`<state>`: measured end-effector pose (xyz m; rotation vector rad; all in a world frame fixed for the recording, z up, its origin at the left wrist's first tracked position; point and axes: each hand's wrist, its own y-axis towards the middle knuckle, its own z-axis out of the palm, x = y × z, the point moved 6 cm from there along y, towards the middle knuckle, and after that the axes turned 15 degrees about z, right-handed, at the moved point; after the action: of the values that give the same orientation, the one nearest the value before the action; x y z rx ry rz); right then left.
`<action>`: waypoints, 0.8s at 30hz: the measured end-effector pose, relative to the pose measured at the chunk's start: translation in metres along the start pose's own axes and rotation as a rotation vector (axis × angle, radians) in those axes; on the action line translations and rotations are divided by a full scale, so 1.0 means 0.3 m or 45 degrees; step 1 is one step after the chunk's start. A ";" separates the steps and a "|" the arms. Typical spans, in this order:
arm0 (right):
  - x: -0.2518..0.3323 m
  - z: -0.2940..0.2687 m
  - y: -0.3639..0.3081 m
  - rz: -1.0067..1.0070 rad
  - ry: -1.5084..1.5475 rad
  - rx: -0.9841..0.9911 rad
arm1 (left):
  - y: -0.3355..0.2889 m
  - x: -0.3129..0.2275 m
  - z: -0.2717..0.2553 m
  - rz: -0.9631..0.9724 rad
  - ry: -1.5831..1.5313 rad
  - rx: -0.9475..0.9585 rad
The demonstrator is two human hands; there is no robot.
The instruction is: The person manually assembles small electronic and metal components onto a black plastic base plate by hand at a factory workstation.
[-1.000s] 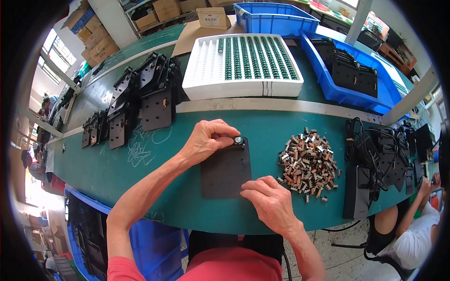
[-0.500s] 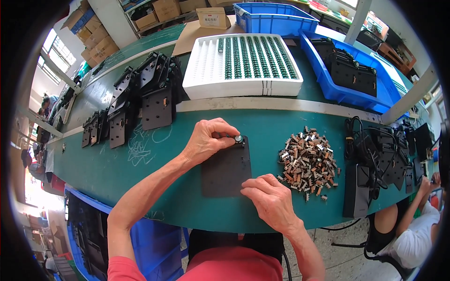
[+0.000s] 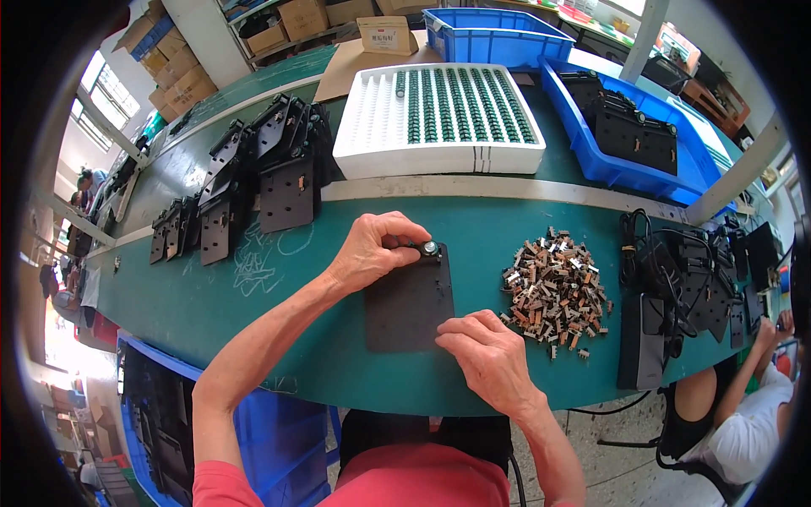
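Note:
A flat black plate (image 3: 404, 313) lies on the green table in front of me, with small holes and fittings along its right side. At its top edge sits a small round part with a silvery face (image 3: 431, 248). My left hand (image 3: 382, 247) is closed in a pinch against that part, and its fingertips hide some of it. The plate's lower right edge is under the fingertips of my right hand (image 3: 494, 359), thumb and fingers drawn together on it. To the right of the plate is a heap of small metal-and-brown slide switches (image 3: 556, 291).
Behind the plate stands a white foam tray (image 3: 439, 160) with rows of green parts. Stacked black plates (image 3: 287, 198) lie at the left. A blue bin (image 3: 697, 160) holds more plates. Black cables and a black box (image 3: 642, 346) are at the right, near another person (image 3: 752, 431).
Both hands keep nearly the same place and grip. The view has shifted very slightly; the silvery face of the round part shows a little more.

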<state>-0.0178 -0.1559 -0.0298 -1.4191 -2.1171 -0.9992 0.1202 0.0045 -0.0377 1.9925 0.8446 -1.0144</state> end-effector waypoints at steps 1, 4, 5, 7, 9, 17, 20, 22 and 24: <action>0.000 -0.001 0.000 0.000 -0.004 0.001 | 0.001 -0.002 0.001 0.002 0.030 0.016; 0.005 -0.002 -0.004 -0.016 -0.013 -0.004 | -0.004 0.001 -0.007 0.006 0.044 0.032; 0.009 -0.002 -0.006 -0.028 -0.017 -0.009 | -0.008 0.002 -0.009 0.004 0.027 0.034; 0.009 -0.004 -0.011 -0.041 -0.007 -0.033 | -0.004 -0.006 -0.009 0.018 0.026 0.016; 0.011 -0.008 -0.017 -0.046 0.004 -0.056 | -0.004 -0.012 -0.004 0.028 0.021 0.003; 0.047 -0.030 -0.140 0.029 0.127 -0.031 | 0.000 -0.217 0.067 0.360 0.383 0.193; 0.022 -0.026 -0.162 0.112 0.184 -0.038 | -0.005 -0.256 0.137 0.553 0.459 0.345; 0.017 -0.030 -0.165 0.135 0.228 -0.064 | -0.001 -0.264 0.156 0.546 0.496 0.353; 0.016 -0.033 -0.159 0.158 0.250 -0.060 | 0.009 -0.270 0.165 0.556 0.483 0.335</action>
<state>-0.0638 -0.1711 -0.0361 -1.3940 -1.8539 -1.0974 0.0657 -0.0557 0.0116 2.4991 0.4392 -0.5231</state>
